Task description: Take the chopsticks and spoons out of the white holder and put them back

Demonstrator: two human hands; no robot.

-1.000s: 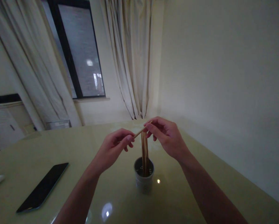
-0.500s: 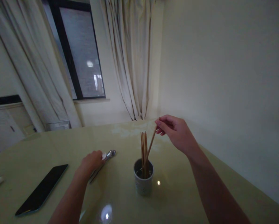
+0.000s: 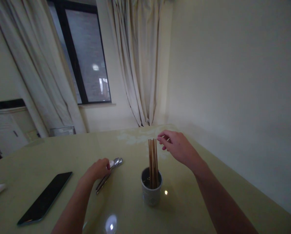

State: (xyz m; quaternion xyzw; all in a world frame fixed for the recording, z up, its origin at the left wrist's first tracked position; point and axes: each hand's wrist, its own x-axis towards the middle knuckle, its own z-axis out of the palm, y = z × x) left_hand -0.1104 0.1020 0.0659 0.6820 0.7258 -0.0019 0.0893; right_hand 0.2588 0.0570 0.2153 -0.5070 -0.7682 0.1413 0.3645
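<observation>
Chopsticks (image 3: 153,165), brown and too bunched to count, are standing in one pale, patterned cup (image 3: 152,197) at lower centre. One right hand (image 3: 176,145), fingertips parted, is hovering beside their tops; one left hand (image 3: 99,169), grip unclear, is partly covering two spoons (image 3: 117,161) left of centre.

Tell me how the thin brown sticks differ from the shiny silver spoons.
Pose: the thin brown sticks stand upright in the pale round cup; the shiny silver spoons appear to lie slanted on the glossy greenish table.
Shape: the sticks run straight and narrow to their tops; the spoons widen into rounded heads.
Cover: the left hand hides part of the spoons; no hand hides the sticks.
Shared: both are slender and grouped.
</observation>
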